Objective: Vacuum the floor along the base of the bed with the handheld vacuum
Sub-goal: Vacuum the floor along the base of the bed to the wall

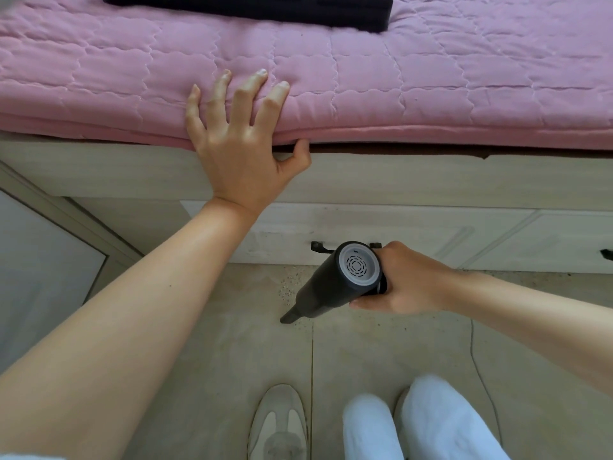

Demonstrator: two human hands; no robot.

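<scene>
My right hand (406,280) is shut on the black handheld vacuum (331,283), whose grey vented rear cap faces the camera. Its narrow nozzle (288,317) points down-left and touches the tiled floor (381,343) just in front of the bed base (365,224). Fine speckled debris (292,280) lies on the floor beside the nozzle, close to the base. My left hand (238,134) rests flat with fingers spread on the edge of the pink quilted mattress (431,88), thumb tucked under its edge.
The bed base has a white drawer front with dark handles (320,247). A black object (265,8) lies on the bed at the top. A thin white cable (481,370) runs over the floor at the right. My shoe (278,423) and white-trousered knees (428,423) are below.
</scene>
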